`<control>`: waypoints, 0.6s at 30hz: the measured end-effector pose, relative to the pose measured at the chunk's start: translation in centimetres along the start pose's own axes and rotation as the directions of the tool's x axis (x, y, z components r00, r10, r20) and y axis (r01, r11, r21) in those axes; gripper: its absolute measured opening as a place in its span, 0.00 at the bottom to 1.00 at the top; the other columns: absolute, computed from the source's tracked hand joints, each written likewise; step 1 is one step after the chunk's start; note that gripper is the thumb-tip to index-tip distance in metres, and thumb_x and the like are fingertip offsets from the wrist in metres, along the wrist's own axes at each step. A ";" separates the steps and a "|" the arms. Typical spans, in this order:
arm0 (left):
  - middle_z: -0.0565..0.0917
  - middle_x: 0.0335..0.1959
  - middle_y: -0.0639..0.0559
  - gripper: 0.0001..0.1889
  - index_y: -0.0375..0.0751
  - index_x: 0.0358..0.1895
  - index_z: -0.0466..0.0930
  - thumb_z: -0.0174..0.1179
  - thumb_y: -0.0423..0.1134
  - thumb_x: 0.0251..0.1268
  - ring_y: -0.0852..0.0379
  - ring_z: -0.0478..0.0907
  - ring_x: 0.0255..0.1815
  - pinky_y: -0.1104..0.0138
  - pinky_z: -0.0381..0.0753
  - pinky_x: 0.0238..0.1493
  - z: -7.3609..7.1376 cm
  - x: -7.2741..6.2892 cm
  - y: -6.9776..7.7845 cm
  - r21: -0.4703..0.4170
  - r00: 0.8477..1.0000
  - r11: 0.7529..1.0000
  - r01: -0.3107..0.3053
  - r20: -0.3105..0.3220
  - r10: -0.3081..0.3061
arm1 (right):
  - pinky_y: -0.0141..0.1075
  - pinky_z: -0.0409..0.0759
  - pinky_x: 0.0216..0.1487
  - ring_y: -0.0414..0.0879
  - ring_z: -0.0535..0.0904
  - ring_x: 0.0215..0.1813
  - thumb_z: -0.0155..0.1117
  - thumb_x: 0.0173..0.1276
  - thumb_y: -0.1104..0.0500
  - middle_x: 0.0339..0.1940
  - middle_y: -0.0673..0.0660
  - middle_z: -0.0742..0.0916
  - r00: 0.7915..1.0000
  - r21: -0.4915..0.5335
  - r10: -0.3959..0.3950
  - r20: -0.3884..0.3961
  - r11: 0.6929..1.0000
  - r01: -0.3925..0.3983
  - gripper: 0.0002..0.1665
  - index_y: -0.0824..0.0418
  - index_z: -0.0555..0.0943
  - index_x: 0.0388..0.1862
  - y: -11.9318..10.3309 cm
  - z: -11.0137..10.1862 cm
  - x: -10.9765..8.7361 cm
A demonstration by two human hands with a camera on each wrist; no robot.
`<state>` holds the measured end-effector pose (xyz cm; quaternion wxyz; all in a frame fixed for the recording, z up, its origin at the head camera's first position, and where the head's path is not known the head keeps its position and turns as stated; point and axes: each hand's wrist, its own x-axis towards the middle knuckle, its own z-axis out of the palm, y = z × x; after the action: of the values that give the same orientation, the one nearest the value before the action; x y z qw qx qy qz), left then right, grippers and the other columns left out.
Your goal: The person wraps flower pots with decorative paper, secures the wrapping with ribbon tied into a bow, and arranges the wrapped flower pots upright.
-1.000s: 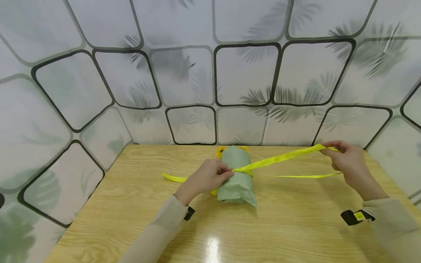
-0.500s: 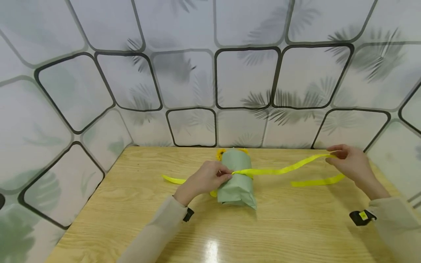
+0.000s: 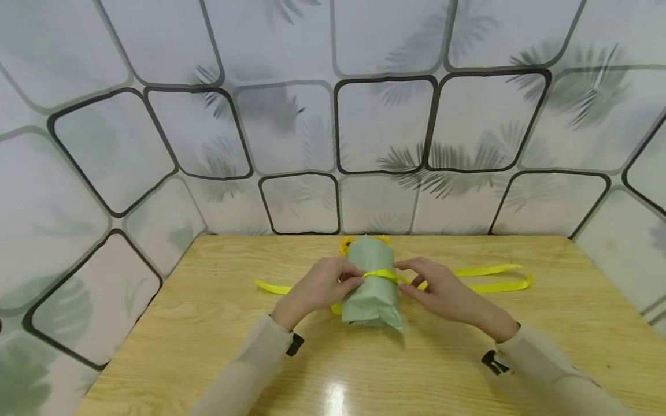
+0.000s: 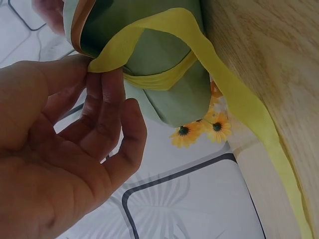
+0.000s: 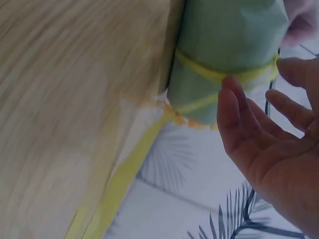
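A bundle wrapped in pale green paper (image 3: 372,301) lies on the table, with yellow-orange daisy-like flowers (image 4: 200,128) at its far end. A yellow ribbon (image 3: 384,274) goes round its middle. My left hand (image 3: 321,287) pinches the ribbon between thumb and fingers at the bundle's left side; the left wrist view shows a loop of ribbon (image 4: 172,19) rising from that pinch. At the bundle's right side is my right hand (image 3: 442,290), its thumb and fingers apart and loosely bent near the ribbon. The right wrist view, somewhat blurred, shows nothing held between them.
Ribbon tails lie on the wooden table (image 3: 208,323), one left of the bundle and a folded-back length on the right beyond the right hand. A patterned wall covering (image 3: 385,124) rises behind the table's back edge.
My right hand has let go of the ribbon it held stretched out to the right and has come left to the bundle. The ribbon has dropped onto the table. My left hand keeps its pinch.
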<state>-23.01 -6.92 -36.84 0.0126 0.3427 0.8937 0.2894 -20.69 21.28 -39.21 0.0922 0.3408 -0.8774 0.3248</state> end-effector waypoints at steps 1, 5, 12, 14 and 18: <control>0.87 0.36 0.53 0.10 0.42 0.48 0.91 0.62 0.39 0.75 0.63 0.76 0.34 0.70 0.77 0.37 0.0 -0.1 0.0 0.006 1.000 1.000 -0.001 -0.003 0.001 | 0.28 0.82 0.30 0.43 0.87 0.38 0.67 0.72 0.65 0.56 0.62 0.86 1.000 0.006 -0.012 -0.009 1.000 0.012 0.19 0.63 0.80 0.61 -0.2 0.6 0.4; 0.88 0.37 0.51 0.10 0.42 0.48 0.91 0.62 0.39 0.75 0.63 0.78 0.35 0.70 0.79 0.38 0.1 -0.2 -0.2 0.018 1.000 1.000 0.004 -0.012 -0.003 | 0.31 0.82 0.30 0.43 0.85 0.35 0.68 0.69 0.68 0.45 0.56 0.88 0.997 -0.020 -0.020 -0.073 1.000 0.018 0.09 0.59 0.84 0.46 -0.5 2.0 1.3; 0.89 0.41 0.49 0.09 0.41 0.47 0.91 0.63 0.36 0.74 0.61 0.81 0.38 0.72 0.81 0.38 0.3 -0.1 -0.8 -0.005 1.000 1.000 -0.019 -0.022 0.019 | 0.33 0.82 0.33 0.45 0.85 0.33 0.64 0.73 0.68 0.37 0.57 0.87 0.998 -0.059 0.020 -0.063 0.998 -0.024 0.02 0.62 0.81 0.40 -0.5 2.2 1.2; 0.89 0.40 0.49 0.07 0.40 0.45 0.91 0.63 0.35 0.73 0.61 0.81 0.37 0.73 0.80 0.37 0.3 -0.1 -1.0 -0.003 0.998 0.999 -0.046 -0.039 0.046 | 0.31 0.79 0.31 0.44 0.83 0.32 0.63 0.74 0.68 0.34 0.57 0.86 0.998 -0.054 0.039 -0.044 0.998 -0.042 0.02 0.63 0.81 0.39 -0.5 2.0 1.0; 0.89 0.37 0.49 0.05 0.40 0.39 0.90 0.64 0.32 0.71 0.61 0.81 0.33 0.75 0.80 0.34 0.6 0.0 -1.5 -0.011 0.993 0.996 -0.085 -0.079 0.084 | 0.29 0.73 0.28 0.35 0.75 0.27 0.62 0.73 0.70 0.29 0.56 0.85 0.998 -0.059 0.061 -0.011 0.996 -0.062 0.05 0.61 0.80 0.37 -0.3 1.8 0.8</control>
<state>-23.77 -7.52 -38.10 -0.0324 0.3686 0.8760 0.3095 -20.97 19.56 -40.20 0.0965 0.3092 -0.8963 0.3029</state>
